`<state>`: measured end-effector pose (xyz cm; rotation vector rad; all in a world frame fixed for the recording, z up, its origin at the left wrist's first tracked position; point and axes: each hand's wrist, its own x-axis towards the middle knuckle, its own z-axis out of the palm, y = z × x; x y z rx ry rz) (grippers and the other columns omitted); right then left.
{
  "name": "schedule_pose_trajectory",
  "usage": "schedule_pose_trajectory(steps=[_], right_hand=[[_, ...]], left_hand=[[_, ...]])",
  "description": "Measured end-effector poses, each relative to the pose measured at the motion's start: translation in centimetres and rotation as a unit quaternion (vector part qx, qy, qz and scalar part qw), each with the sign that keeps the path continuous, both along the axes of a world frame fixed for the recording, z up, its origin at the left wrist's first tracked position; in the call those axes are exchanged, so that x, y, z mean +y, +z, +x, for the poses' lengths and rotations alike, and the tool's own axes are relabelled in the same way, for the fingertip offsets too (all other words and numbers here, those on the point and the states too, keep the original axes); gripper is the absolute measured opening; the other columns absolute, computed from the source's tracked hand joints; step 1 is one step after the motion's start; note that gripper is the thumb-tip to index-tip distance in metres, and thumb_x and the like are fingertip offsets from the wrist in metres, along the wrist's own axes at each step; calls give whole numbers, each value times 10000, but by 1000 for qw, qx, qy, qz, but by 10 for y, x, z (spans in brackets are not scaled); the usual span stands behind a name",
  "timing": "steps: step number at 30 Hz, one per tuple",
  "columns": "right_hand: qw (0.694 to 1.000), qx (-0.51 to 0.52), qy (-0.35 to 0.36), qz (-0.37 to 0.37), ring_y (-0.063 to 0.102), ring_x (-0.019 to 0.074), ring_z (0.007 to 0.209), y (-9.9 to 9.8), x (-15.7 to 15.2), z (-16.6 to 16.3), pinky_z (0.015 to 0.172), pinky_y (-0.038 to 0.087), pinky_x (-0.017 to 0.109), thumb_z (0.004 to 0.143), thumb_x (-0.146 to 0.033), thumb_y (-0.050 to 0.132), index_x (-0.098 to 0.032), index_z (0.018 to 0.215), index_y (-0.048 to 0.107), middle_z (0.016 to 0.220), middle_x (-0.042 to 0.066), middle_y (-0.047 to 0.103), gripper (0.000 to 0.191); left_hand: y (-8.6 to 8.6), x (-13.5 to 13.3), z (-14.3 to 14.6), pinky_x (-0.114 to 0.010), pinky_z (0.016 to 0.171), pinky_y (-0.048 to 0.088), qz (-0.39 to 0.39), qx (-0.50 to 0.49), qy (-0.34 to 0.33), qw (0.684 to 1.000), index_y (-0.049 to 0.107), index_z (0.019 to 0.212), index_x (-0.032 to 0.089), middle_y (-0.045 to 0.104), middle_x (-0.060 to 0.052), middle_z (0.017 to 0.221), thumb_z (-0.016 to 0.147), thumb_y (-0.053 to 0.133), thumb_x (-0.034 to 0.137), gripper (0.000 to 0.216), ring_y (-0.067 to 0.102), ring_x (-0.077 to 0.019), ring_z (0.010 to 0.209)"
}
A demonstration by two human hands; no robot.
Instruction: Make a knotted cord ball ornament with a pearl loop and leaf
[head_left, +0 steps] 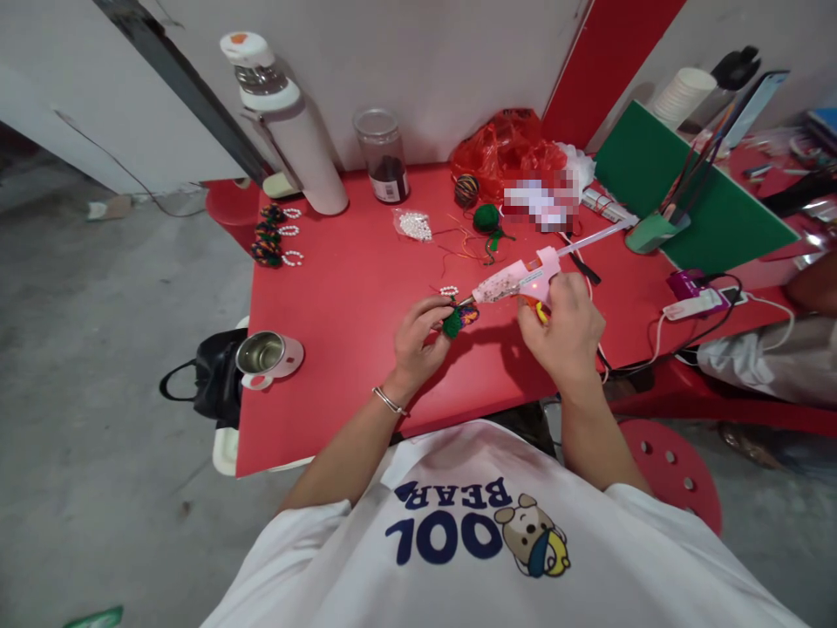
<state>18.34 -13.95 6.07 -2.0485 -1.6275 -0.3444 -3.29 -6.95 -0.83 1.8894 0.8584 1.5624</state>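
Note:
My right hand (568, 330) is wrapped round the handle of a pink hot glue gun (516, 281), which points left with a long clear glue stick (598, 235) out of its back. The metal nozzle is at a small green and multicoloured crocheted piece (461, 320). Pinched in the fingers of my left hand (422, 340) is that crocheted piece. A loop of white beads (449, 291) shows just above my left fingertips; whether it is joined to the piece I cannot tell. Something yellow and orange (541, 312) lies partly hidden by my right hand.
Similar crocheted pieces (267, 249) with bead loops line the table's (327, 349) left edge. Behind are a bag of white beads (413, 226), a green yarn ball (486, 217), a jar (383, 161) and a tall bottle (304, 144). A mug (269, 353) stands left; a power strip (703, 303) lies right.

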Motion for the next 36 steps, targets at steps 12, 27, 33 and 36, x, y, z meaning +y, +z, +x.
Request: schedule_pose_trajectory(steps=[12, 27, 33, 36], right_hand=[[1000, -9, -2, -5, 665, 336, 1032, 0, -1, 0, 753, 504, 386, 949, -384, 560, -179, 1250, 630, 1115, 170, 672, 371], [999, -44, -4, 31, 650, 301, 937, 0, -1, 3, 699, 455, 357, 917, -334, 568, -181, 1171, 632, 1048, 136, 673, 303], [999, -38, -1, 31, 646, 300, 928, 1, -1, 4, 688, 449, 353, 917, -321, 568, -181, 1156, 630, 1040, 136, 670, 284], [999, -34, -5, 32, 639, 295, 919, 2, -1, 4, 685, 445, 351, 918, -320, 563, -187, 1145, 629, 1032, 131, 665, 271]], left_hand=[[-2, 0, -1, -305, 784, 649, 62, 23, 15, 998, 751, 1076, 241, 794, -107, 1112, 992, 707, 298, 110, 764, -200, 1028], [0, 3, 1, -262, 757, 631, 149, 23, 14, 989, 701, 1150, 226, 781, -94, 1135, 1011, 692, 194, 143, 764, -168, 1016], [-1, 3, 2, -262, 755, 623, 153, 18, 28, 988, 698, 1148, 225, 782, -92, 1125, 1016, 674, 194, 137, 763, -167, 1013], [-2, 4, 3, -266, 758, 622, 149, 17, 26, 988, 699, 1147, 225, 782, -93, 1126, 1016, 670, 194, 138, 762, -169, 1016]])
